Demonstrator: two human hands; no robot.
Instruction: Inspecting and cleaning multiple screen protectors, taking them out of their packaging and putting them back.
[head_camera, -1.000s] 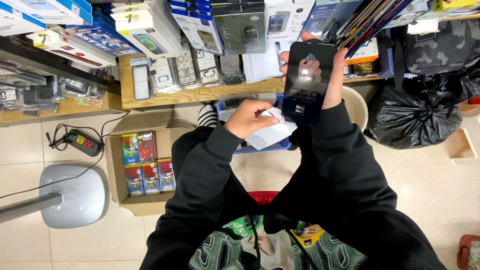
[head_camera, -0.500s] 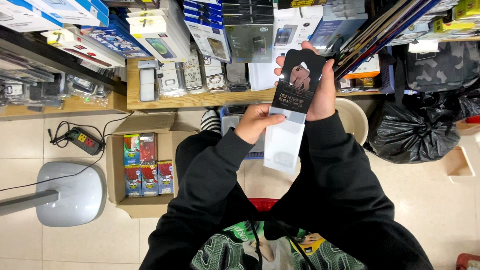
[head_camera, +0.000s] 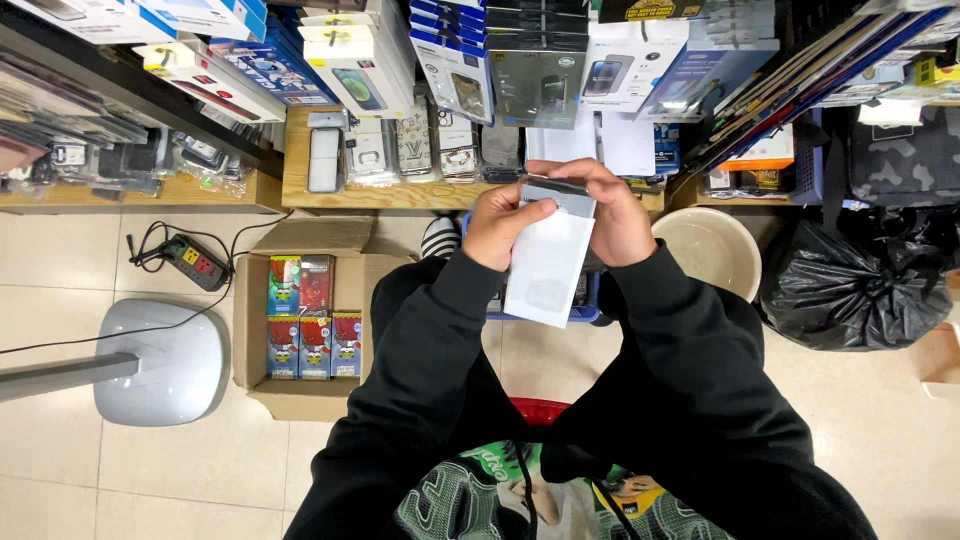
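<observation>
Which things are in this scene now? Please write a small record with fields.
left hand: pinches the white sleeve at its top
right hand: holds the top of the same sleeve
floor left: open cardboard box with colourful packs
floor right: black bin bag, beige bowl
behind: wooden shelf with phone cases

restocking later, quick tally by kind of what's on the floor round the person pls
open cardboard box: 1
power strip: 1
white stand base: 1
beige basin: 1
black rubbish bag: 1
blue crate, partly hidden: 1
total: 6
</observation>
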